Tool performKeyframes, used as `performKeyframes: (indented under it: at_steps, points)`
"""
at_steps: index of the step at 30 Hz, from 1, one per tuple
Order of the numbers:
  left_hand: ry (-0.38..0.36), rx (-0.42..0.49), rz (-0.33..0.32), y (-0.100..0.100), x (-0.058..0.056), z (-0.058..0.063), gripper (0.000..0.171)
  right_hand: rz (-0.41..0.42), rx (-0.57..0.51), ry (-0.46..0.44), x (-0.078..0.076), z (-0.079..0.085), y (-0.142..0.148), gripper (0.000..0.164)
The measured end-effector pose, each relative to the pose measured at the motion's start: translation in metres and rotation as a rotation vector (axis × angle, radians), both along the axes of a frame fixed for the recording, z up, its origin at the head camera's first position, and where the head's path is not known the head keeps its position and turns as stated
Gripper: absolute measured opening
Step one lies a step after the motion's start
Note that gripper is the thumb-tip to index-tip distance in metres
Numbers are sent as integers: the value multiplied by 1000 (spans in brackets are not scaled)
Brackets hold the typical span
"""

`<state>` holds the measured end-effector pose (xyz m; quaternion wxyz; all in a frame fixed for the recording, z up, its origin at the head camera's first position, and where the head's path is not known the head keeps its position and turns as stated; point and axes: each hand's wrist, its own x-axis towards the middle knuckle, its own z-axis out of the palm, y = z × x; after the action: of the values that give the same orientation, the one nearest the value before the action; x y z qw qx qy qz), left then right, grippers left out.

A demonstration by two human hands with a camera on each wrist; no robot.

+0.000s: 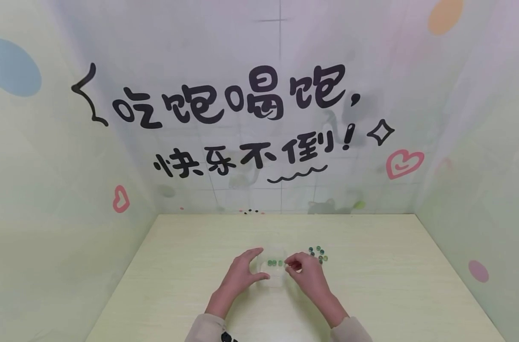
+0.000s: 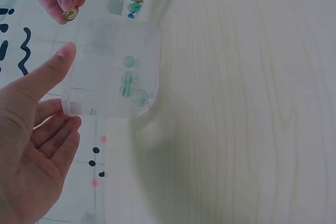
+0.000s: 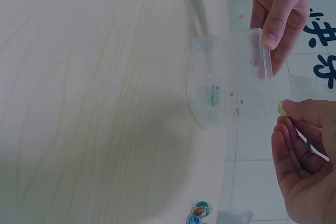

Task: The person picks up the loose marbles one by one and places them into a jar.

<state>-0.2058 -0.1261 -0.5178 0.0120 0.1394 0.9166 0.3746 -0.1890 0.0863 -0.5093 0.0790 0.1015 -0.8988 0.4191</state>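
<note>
A clear plastic container [image 1: 275, 281] stands on the table with several greenish glass marbles [image 2: 127, 85] inside, near its bottom. My left hand [image 1: 241, 274] holds the container from the left, thumb on one side and fingers on the other, close to the rim. To the right of the container, my right hand [image 1: 307, 275] pinches a yellow-green marble [image 3: 282, 109] between thumb and fingertips. In the left wrist view this marble shows just outside the rim, apart from the container. Loose marbles [image 1: 319, 254] lie on the table beyond the right hand.
The pale wood-grain table [image 1: 191, 247] meets a printed backdrop [image 1: 281, 194] at its far edge. Side panels [image 1: 477, 213] with coloured spots and hearts rise on both sides. A small black object [image 1: 227, 337] shows by the left sleeve.
</note>
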Motion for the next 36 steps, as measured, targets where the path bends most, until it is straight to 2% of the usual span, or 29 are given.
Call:
performKeyframes:
  at_steps: [22, 36]
  points:
    - [-30, 2, 0, 0, -1, 1, 75, 2, 39, 44, 2, -3, -4, 14]
    - [-25, 2, 6, -1, -2, -1, 75, -19, 31, 13, 5, -3, 2, 13]
